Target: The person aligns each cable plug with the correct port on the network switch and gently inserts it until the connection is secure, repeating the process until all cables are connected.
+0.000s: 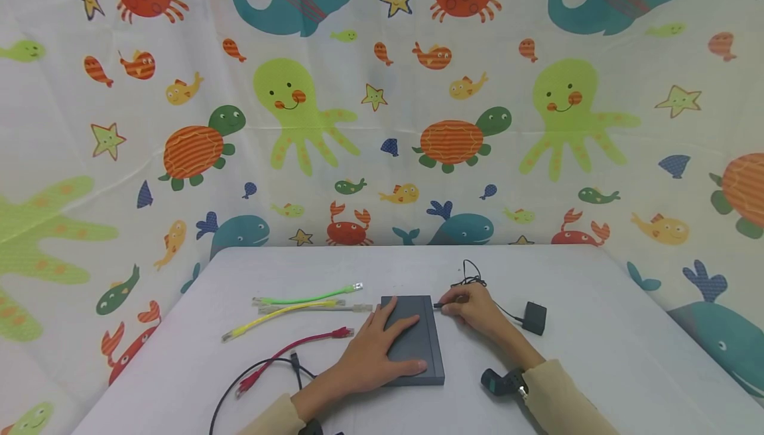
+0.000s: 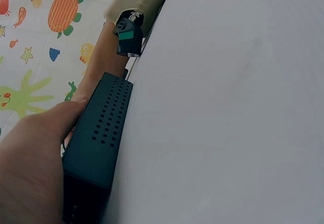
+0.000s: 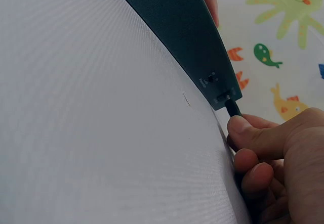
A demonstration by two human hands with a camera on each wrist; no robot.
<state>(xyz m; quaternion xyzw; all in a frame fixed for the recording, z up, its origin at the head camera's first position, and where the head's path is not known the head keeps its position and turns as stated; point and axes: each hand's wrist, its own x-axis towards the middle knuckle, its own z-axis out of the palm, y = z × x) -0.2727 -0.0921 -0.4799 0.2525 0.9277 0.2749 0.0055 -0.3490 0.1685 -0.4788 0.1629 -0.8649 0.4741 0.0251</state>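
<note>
The dark grey box lies flat on the worktop, and I judge it light and stiff: a thin, hard casing that could slide if pushed from one side. My left hand rests across its top with fingers spread, pressing rather than gripping, and that broad contact seems a good way to steady it. The vent holes along its side suggest a mostly hollow shell, so the solid edges look the better hold. At the box's right side, near its far corner, my right hand pinches the small black plug between thumb and fingers, its tip at the socket; how far in it sits, I cannot tell. The plug's body looks firm but narrow and perhaps slippery, so it is best taken by that body, in line with the socket, since a sideways load could strain the tip. The thin cord, running to the black adapter right of the box, looks limp and a poor handle.
</note>
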